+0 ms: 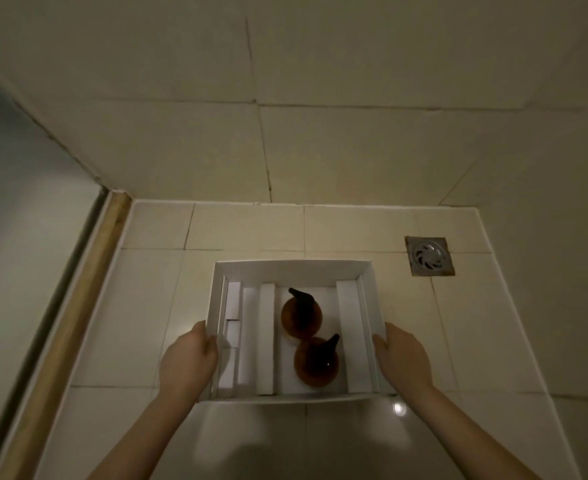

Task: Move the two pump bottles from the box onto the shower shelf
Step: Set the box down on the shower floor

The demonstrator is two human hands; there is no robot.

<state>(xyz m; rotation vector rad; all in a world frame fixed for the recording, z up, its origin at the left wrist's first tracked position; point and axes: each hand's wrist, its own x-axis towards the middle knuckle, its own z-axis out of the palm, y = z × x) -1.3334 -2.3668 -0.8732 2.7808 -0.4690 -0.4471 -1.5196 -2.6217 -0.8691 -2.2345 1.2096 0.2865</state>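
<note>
A white open box [292,270] with white inner dividers is over the tiled floor, seen from above. Two brown pump bottles with dark pump heads stand upright inside it: the far bottle [301,318] and the near bottle [316,363], touching each other. My left hand [188,362] grips the box's left wall, thumb over the rim. My right hand [401,358] grips the right wall. No shower shelf is in view.
A metal floor drain [429,256] lies to the right of the box. Tiled walls rise behind and at the right. A wooden threshold strip [84,306] and a glass panel run along the left.
</note>
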